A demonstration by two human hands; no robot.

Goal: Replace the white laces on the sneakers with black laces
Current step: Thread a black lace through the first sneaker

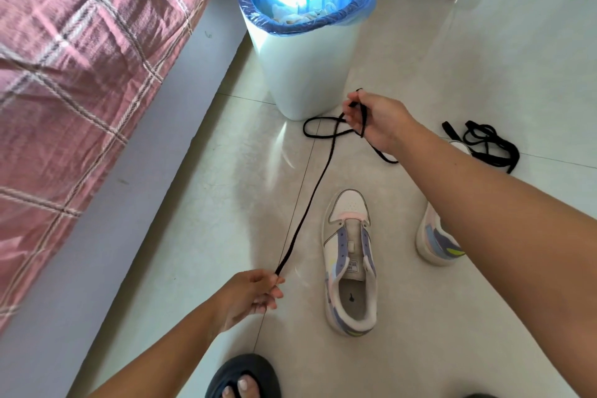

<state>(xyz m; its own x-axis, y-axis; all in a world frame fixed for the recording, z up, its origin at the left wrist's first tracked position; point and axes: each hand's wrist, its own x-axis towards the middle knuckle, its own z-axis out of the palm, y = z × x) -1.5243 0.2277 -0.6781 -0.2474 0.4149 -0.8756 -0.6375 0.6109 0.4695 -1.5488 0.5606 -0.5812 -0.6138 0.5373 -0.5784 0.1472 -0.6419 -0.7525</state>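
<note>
Black lace (310,197) taut between hands (248,294)

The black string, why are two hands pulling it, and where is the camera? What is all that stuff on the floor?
The camera sits on a person's head, looking down, so you see their own arms. The left hand pinches one end of a black lace, and the right hand holds the other part, stretching it out. On the floor stands a sneaker with no lace in it yet; a second sneaker is half hidden by the right arm. A spare lace lies bunched nearby. There is also a white bin with a blue bag, and a pink bed cover.
</note>
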